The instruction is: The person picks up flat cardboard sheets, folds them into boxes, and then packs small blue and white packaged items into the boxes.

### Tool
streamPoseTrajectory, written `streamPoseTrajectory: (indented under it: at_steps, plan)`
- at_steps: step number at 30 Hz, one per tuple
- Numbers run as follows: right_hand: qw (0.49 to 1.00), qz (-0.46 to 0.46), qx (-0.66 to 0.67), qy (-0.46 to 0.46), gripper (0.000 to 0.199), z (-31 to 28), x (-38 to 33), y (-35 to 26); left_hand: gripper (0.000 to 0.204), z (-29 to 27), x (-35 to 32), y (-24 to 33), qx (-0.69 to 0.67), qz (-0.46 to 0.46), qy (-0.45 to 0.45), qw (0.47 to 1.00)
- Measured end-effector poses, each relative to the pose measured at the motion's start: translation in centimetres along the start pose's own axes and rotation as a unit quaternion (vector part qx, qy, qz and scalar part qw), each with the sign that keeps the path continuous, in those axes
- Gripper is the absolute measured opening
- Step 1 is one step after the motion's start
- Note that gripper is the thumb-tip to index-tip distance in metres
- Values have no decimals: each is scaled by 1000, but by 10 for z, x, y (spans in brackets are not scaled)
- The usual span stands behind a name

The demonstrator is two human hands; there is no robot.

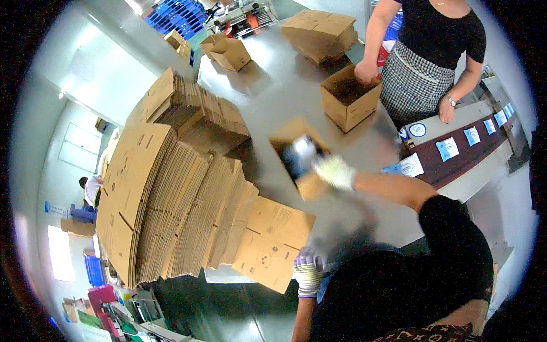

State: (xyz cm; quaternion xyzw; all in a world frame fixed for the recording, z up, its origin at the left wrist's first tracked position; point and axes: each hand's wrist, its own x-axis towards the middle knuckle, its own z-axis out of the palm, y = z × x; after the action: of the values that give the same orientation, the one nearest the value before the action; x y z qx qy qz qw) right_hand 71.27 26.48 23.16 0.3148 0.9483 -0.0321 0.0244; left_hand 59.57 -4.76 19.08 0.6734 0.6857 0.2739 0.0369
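Observation:
My right hand, in a pale knitted glove, reaches over the near side of an open cardboard box. Motion smears its fingers, so their grip cannot be made out. Inside that box is a blurred white and blue packet, close to my fingertips. My left hand, gloved in white with purple bands, is closed at the right edge of a flattened cardboard carton. This carton lies at the low end of a long fanned stack of flattened cartons.
Across the metal table, a person reaches into another open box. At right, a dark conveyor belt carries several blue and white packets. Farther back are an open carton and more stacked cartons.

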Motion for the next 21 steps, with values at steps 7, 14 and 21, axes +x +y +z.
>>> streamPoseTrajectory:
  at_steps: [7,14,21]
  plan:
    - [969,31,169,175,34,-60,143,-44,33,1,-68,-99,61,-438,116,889]
    - [942,18,262,-211,64,83,51,-140,25,27,-186,-212,-270,-635,204,694]
    - [959,112,219,-143,77,115,-56,-88,36,20,-133,-132,-609,-536,125,571]
